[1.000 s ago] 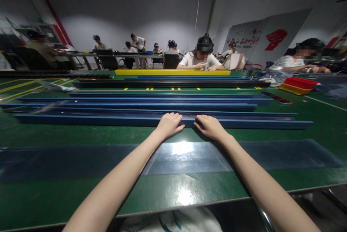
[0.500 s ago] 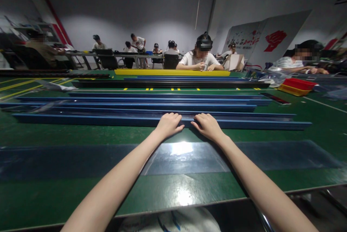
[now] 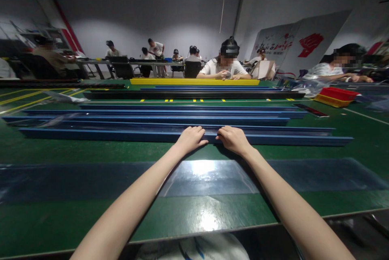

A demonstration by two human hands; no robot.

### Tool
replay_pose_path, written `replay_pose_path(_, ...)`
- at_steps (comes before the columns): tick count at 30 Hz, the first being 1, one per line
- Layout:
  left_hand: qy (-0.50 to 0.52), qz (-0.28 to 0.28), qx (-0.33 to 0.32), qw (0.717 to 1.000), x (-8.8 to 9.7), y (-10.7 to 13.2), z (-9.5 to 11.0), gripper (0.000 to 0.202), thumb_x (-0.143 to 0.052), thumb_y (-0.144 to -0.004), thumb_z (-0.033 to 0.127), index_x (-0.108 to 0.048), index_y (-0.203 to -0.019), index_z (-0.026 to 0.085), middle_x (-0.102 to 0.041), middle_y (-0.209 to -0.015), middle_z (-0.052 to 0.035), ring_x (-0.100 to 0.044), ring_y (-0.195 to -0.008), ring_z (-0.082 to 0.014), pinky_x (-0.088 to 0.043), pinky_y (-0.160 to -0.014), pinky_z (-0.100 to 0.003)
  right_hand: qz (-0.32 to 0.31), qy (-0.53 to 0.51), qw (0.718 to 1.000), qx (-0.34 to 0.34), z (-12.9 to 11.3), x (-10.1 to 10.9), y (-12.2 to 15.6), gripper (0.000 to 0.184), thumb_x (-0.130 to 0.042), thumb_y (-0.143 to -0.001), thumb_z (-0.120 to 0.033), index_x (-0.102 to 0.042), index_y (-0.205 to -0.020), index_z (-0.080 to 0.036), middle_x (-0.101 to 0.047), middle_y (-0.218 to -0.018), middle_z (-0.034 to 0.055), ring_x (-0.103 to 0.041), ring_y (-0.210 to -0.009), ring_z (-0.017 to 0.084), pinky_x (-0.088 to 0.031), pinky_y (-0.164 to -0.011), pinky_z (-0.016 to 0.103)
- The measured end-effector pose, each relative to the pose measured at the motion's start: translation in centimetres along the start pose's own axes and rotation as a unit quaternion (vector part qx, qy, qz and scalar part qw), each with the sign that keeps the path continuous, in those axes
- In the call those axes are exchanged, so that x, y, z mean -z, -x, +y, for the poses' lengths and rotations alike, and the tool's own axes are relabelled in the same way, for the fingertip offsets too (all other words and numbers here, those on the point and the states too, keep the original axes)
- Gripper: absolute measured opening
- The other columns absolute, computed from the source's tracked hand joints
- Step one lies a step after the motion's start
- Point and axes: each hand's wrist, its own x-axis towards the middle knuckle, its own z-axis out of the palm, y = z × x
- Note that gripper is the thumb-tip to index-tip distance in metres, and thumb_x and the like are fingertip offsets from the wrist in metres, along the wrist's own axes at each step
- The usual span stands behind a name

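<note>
A long blue channel strip (image 3: 106, 135) lies across the green table, the nearest of several blue strips. Over its near edge my left hand (image 3: 192, 137) is closed, fingers curled over the rim and thumb on the near side. A short gap to the right, my right hand (image 3: 232, 138) grips the same strip, with its fingertips bent inside the channel. Clear film lies in the channel. Between my forearms and beyond them, a clear plastic sheet (image 3: 310, 175) lies flat, closer to me than the strip.
Behind are more blue strips (image 3: 146, 119), a black strip (image 3: 194, 94) and a yellow strip (image 3: 194, 82). To the right lie a phone (image 3: 311, 110) and a red bin (image 3: 337, 94). Across the table sits a co-worker (image 3: 225, 67); others sit farther back. The table's front edge (image 3: 170, 239) is near me.
The view has shifted very slightly, so things appear a little farther right. My right thumb has drawn in closer to its fingers. Both hands stay at the blue strip.
</note>
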Motion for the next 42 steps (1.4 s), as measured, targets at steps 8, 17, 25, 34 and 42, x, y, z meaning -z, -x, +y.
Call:
replay_pose_path(8,0.020,0.001,0.001,1.000,0.6,-0.3,0.2,0.025,-0.055,-0.081,0.040,-0.052,-0.086,0.016,-0.060,-0.087,-0.0059,-0.057,-0.085,-0.0191,-0.039,-0.071,-0.028,-0.018,-0.004,1.000,-0.001,0.9,0.3,0.2,0.027,-0.040,-0.088,-0.028,-0.061,-0.077,-0.016,-0.065,-0.079,0.0066,-0.057,-0.077,0.017,-0.030,-0.059,0.026)
replay_pose_path(17,0.017,0.003,0.006,1.000,0.5,-0.2,0.1,0.025,-0.056,-0.081,0.040,-0.053,-0.090,0.017,-0.061,-0.089,-0.0047,-0.058,-0.085,-0.0183,-0.039,-0.069,-0.027,-0.044,-0.003,0.998,-0.045,2.9,0.7,1.5,0.025,-0.042,-0.085,-0.029,-0.063,-0.079,-0.018,-0.067,-0.085,0.0069,-0.059,-0.080,0.018,-0.031,-0.059,0.025)
replay_pose_path(25,0.010,-0.012,0.022,1.000,0.6,-0.2,-0.9,0.030,-0.056,-0.079,0.045,-0.054,-0.092,0.018,-0.062,-0.091,-0.0038,-0.059,-0.086,-0.0180,-0.040,-0.068,-0.026,-0.064,0.001,0.994,-0.086,3.8,1.5,2.2,0.023,-0.045,-0.083,-0.030,-0.064,-0.078,-0.018,-0.068,-0.084,0.0059,-0.061,-0.080,0.019,-0.031,-0.058,0.025)
replay_pose_path(34,0.004,-0.024,0.030,0.999,0.7,-0.3,-1.0,0.030,-0.054,-0.080,0.048,-0.056,-0.088,0.018,-0.063,-0.090,-0.0038,-0.058,-0.085,-0.0181,-0.040,-0.065,-0.025,-0.035,-0.024,0.995,-0.092,4.0,1.1,2.7,0.024,-0.045,-0.083,-0.033,-0.063,-0.077,-0.019,-0.067,-0.083,0.0054,-0.060,-0.079,0.018,-0.034,-0.061,0.024)
replay_pose_path(42,-0.008,-0.031,0.029,0.999,1.0,-0.3,-0.9,0.032,-0.053,-0.080,0.048,-0.058,-0.086,0.018,-0.062,-0.089,-0.0033,-0.059,-0.085,-0.0187,-0.040,-0.064,-0.026,-0.001,-0.023,0.999,-0.049,2.3,0.3,1.9,0.029,-0.041,-0.087,-0.040,-0.059,-0.082,-0.018,-0.064,-0.085,0.0060,-0.057,-0.082,0.018,-0.035,-0.063,0.025)
